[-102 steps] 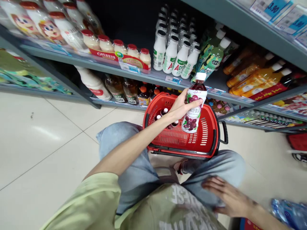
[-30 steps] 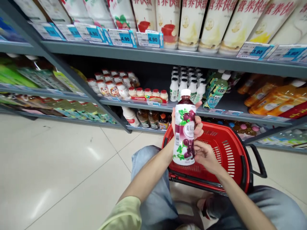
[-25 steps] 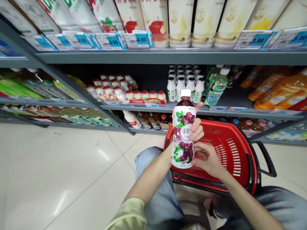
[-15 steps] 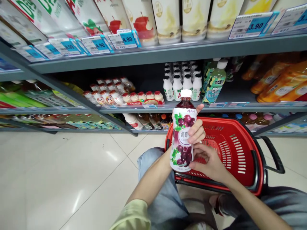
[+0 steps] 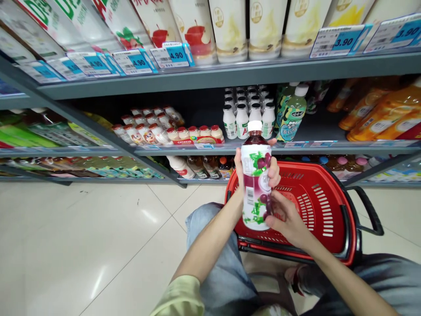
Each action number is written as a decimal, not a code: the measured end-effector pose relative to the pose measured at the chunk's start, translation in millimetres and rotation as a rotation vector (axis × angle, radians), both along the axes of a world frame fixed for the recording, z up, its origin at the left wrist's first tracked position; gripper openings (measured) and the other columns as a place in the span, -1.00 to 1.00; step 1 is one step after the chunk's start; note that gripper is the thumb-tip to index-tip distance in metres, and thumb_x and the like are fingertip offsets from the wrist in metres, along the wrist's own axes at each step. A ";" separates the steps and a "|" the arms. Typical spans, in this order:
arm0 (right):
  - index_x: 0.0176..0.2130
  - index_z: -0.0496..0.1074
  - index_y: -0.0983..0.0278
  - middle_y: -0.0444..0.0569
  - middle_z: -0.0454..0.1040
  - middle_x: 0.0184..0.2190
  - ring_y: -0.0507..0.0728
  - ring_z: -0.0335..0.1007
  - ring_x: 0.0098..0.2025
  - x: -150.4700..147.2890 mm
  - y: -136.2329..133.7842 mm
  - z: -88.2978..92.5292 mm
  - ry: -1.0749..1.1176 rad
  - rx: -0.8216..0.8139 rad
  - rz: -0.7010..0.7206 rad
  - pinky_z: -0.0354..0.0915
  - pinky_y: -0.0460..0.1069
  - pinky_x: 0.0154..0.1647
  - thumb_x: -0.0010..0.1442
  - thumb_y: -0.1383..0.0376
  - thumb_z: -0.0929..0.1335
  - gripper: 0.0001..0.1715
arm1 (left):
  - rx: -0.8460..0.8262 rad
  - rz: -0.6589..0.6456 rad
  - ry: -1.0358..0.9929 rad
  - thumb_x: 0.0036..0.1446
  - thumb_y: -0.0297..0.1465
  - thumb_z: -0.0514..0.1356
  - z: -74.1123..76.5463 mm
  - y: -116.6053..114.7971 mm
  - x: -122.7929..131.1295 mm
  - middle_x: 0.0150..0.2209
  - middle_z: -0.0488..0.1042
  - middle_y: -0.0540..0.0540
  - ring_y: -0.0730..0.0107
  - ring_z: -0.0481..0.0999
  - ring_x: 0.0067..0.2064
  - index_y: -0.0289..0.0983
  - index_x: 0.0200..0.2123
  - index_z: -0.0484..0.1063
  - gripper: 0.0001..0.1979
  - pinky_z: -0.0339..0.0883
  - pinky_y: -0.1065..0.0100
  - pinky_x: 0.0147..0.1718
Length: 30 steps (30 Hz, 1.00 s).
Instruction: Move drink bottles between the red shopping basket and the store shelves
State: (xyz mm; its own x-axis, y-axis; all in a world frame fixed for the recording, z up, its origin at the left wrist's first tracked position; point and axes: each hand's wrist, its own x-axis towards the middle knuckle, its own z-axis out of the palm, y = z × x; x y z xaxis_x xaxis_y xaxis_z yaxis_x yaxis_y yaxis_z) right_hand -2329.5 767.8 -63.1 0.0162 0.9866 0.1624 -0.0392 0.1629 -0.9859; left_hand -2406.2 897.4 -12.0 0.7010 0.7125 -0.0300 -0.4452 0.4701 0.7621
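Observation:
A grape juice bottle [image 5: 257, 184] with a white cap and a white-and-purple label stands upright in front of me, above a red shopping basket [image 5: 324, 175]. My left hand [image 5: 274, 172] is wrapped round it from behind, thumb on its left side and fingertips showing on its right. Low on the bottle's right side, my right hand [image 5: 291, 221] grips it between thumb and fingers. A barcode and part of the grape picture face me. The bottle hides the left palm.
Shelves face me, with small white bottles [image 5: 241, 119], green drink bottles [image 5: 292, 114], orange drink bottles [image 5: 388, 114] and red-capped small bottles [image 5: 154, 131]. Cartons [image 5: 230, 30] line the shelf above. The basket's black handle [image 5: 373, 215] sticks out to the right over the tiled floor [image 5: 82, 237].
The bottle has turned about its upright axis, so the barcode side now shows and the label's front has swung right. Both hands stay on it. The left thumb has come into view.

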 end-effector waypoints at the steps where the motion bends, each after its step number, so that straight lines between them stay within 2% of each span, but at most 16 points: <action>1: 0.07 0.43 0.19 0.02 0.57 -0.07 0.18 0.53 -0.09 -0.3 0.6 -0.4 0.037 -0.017 -0.030 0.49 0.00 -0.12 0.14 -0.04 0.49 -0.40 | -0.005 0.025 -0.060 0.11 0.34 -0.08 -1.2 0.4 1.0 -0.51 0.44 -0.06 0.32 0.50 -0.47 -0.32 0.07 0.41 -0.11 0.39 0.34 -0.54; 4: 0.03 0.42 0.22 0.03 0.59 -0.11 0.19 0.55 -0.14 -0.4 4.6 -0.5 0.149 -0.131 -0.124 0.50 0.03 -0.14 0.03 -0.01 0.56 -0.33 | -0.034 0.037 -0.173 0.07 0.32 0.03 -4.7 2.5 3.8 -0.44 0.53 -0.11 0.27 0.57 -0.41 -0.34 0.02 0.44 -0.14 0.44 0.34 -0.50; 6: -0.06 0.44 0.26 0.04 0.59 -0.19 0.18 0.55 -0.24 1.3 8.0 -1.4 0.265 -0.222 -0.120 0.50 0.03 -0.29 0.02 0.03 0.56 -0.41 | -0.052 -0.017 -0.114 0.04 0.29 0.12 -6.4 3.6 5.3 -0.38 0.58 -0.16 0.21 0.63 -0.34 -0.36 -0.02 0.47 -0.17 0.50 0.33 -0.44; 10: -0.13 0.46 0.31 0.08 0.57 -0.27 0.15 0.51 -0.41 7.5 11.7 -10.3 0.549 -0.255 0.050 0.38 -0.03 -0.56 0.09 0.05 0.49 -0.53 | -0.053 -0.031 -0.030 0.06 0.20 0.21 -6.0 4.2 6.6 -0.33 0.63 -0.18 0.15 0.67 -0.28 -0.36 -0.02 0.48 -0.25 0.53 0.31 -0.37; 14: -0.07 0.47 0.33 0.14 0.59 -0.21 0.12 0.47 -0.45 12.4 12.2 -21.9 0.665 -0.264 0.225 0.34 -0.05 -0.60 0.07 -0.05 0.47 -0.39 | -0.041 -0.039 -0.042 0.07 0.17 0.21 -1.4 3.6 6.9 -0.32 0.63 -0.19 0.13 0.67 -0.26 -0.35 -0.01 0.47 -0.28 0.53 0.28 -0.35; 16: -0.02 0.46 0.30 0.13 0.59 -0.17 0.14 0.51 -0.39 16.4 14.3 -22.7 0.595 -0.298 0.195 0.42 -0.01 -0.49 0.07 -0.07 0.47 -0.35 | -0.004 -0.021 -0.033 0.05 0.17 0.24 0.2 2.8 7.2 -0.27 0.62 -0.20 0.12 0.66 -0.22 -0.33 0.02 0.44 -0.27 0.54 0.25 -0.30; 18: 0.07 0.43 0.25 0.10 0.58 -0.08 0.18 0.55 -0.18 24.3 18.3 -17.1 0.419 -0.296 0.072 0.50 0.06 -0.20 0.12 -0.04 0.47 -0.35 | 0.097 0.043 -0.022 0.02 0.12 0.30 0.2 1.5 7.0 -0.16 0.61 -0.18 0.13 0.64 -0.14 -0.27 0.08 0.39 -0.28 0.53 0.21 -0.19; 20: 0.15 0.38 0.19 0.06 0.52 0.06 0.19 0.47 0.07 37.0 22.6 -5.3 0.214 -0.231 -0.065 0.40 0.10 0.13 0.17 -0.01 0.47 -0.35 | 0.288 0.123 0.037 0.00 0.01 0.38 -1.8 -0.2 6.2 -0.02 0.57 -0.16 0.14 0.59 0.00 -0.20 0.13 0.35 -0.30 0.47 0.19 -0.02; 22: 0.18 0.36 0.17 0.05 0.46 0.14 0.19 0.37 0.19 52.9 24.3 10.7 0.050 -0.127 -0.176 0.32 0.11 0.24 0.22 -0.01 0.44 -0.38 | 0.512 0.147 0.152 -0.01 -0.11 0.44 -5.8 -2.4 5.4 0.10 0.50 -0.15 0.13 0.50 0.12 -0.17 0.15 0.32 -0.30 0.36 0.17 0.13; 24: 0.17 0.35 0.17 0.05 0.44 0.14 0.18 0.39 0.14 67.7 22.0 27.0 -0.070 -0.034 -0.289 0.36 0.09 0.18 0.29 -0.03 0.37 -0.43 | 0.688 0.110 0.270 0.00 -0.17 0.44 -12.0 -4.9 5.4 0.18 0.43 -0.18 0.08 0.42 0.20 -0.18 0.18 0.29 -0.30 0.26 0.14 0.22; 26: 0.16 0.36 0.17 0.05 0.44 0.08 0.14 0.44 -0.01 77.2 16.6 39.7 -0.204 0.020 -0.384 0.41 0.04 0.01 0.32 -0.03 0.34 -0.47 | 0.790 0.056 0.356 0.04 -0.19 0.42 -20.3 -7.4 6.7 0.24 0.37 -0.22 0.04 0.37 0.25 -0.19 0.24 0.23 -0.25 0.20 0.10 0.27; 28: 0.10 0.41 0.20 0.04 0.43 -0.02 0.09 0.42 -0.21 79.6 11.4 46.4 -0.382 0.012 -0.434 0.40 -0.02 -0.22 0.30 -0.03 0.36 -0.49 | 0.842 0.004 0.427 0.07 -0.21 0.39 -29.6 -9.5 8.9 0.28 0.32 -0.24 0.03 0.34 0.28 -0.17 0.33 0.11 -0.17 0.18 0.07 0.29; 30: -0.01 0.44 0.23 0.01 0.39 -0.12 0.03 0.34 -0.36 77.2 8.8 46.7 -0.553 -0.028 -0.465 0.33 -0.04 -0.36 0.27 0.00 0.40 -0.56 | 0.870 -0.050 0.493 0.09 -0.24 0.37 -38.3 -11.1 11.0 0.32 0.29 -0.25 0.03 0.32 0.30 -0.14 0.41 -0.02 -0.08 0.17 0.04 0.30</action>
